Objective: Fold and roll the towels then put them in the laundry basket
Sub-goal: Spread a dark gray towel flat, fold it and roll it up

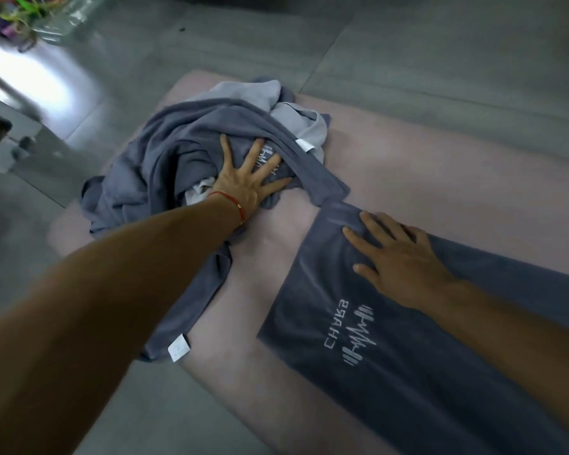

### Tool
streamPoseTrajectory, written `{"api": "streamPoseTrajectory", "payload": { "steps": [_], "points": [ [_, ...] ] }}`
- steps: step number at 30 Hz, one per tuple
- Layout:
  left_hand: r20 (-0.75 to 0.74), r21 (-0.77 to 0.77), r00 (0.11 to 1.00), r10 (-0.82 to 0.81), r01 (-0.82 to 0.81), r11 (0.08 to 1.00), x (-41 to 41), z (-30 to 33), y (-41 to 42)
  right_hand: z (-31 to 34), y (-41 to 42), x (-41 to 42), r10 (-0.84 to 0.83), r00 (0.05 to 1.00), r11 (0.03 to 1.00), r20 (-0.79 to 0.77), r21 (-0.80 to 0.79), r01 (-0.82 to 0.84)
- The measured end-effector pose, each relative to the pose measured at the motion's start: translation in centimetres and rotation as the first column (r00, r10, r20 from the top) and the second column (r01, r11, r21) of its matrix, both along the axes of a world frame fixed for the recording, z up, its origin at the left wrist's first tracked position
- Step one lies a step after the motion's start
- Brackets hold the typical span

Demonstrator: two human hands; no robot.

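Flat towel: a dark slate-blue terry towel (391,349) lies spread smooth on the pale pink mat (424,165), running from the middle of the mat toward the lower right; pale embroidered lettering and a zigzag mark show on its upper face.
Right hand: the right hand (395,257) lies palm down on the far end of that towel, fingers straight and slightly apart, gripping nothing, only pressing the cloth flat.
Towel heap: a crumpled heap of dark blue and light grey towels (184,152) sits on the far left part of the mat, just beside the flat towel's far corner; one dark towel trails out of it toward the near edge, ending in a white care label (179,348).
Left hand: the left hand (250,178) is spread wide, fingers straight, resting on top of the heap and pinching nothing; a thin red cord bracelet (234,206) circles the wrist.
Progress: early, by my reading. One towel is laid out and looks unfolded or at most folded lengthwise; no rolled towel shows.
Left to do: folding and rolling this one, then every towel in the heap, then loading.
Basket: no laundry basket is in view.
Surroundings: grey tiled floor (440,60) around the mat; a blurred clear bag with bright coloured items (37,14) at top left.
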State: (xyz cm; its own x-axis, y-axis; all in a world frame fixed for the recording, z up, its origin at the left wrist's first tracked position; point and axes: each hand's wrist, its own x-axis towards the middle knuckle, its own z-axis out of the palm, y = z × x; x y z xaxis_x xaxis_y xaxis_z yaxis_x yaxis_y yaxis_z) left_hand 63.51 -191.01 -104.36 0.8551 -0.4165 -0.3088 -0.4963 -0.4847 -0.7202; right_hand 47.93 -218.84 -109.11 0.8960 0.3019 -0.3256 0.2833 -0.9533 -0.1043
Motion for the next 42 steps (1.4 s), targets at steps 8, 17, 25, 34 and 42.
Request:
{"api": "streamPoseTrajectory", "payload": {
  "steps": [8,17,25,34,42],
  "points": [
    [0.015,0.023,0.972,0.236,-0.236,0.971,1.9,1.0,-1.5,0.7,0.8,0.4,-0.028,0.995,1.0,-0.094,0.004,0.028],
    [-0.171,-0.709,0.976,-0.132,-0.029,0.704,-5.9,2.1,0.2,2.8,1.5,2.6,-0.1,0.991,0.99,-0.087,0.09,0.108],
    [-0.433,-0.796,0.851,0.297,-0.516,0.317,-23.5,-3.3,-0.2,2.3,3.3,4.7,-0.335,0.942,0.913,-0.027,0.237,0.331],
    [-0.676,-0.735,0.718,0.168,-0.638,-0.23,-23.3,0.2,-1.3,6.0,2.1,7.8,-0.352,0.909,0.866,0.224,0.446,0.225],
    [-0.922,-0.126,0.285,-0.263,-0.862,-0.492,-22.1,1.7,-0.8,6.7,1.8,9.6,-0.578,0.779,0.744,0.244,0.55,0.38]
  ]
}}
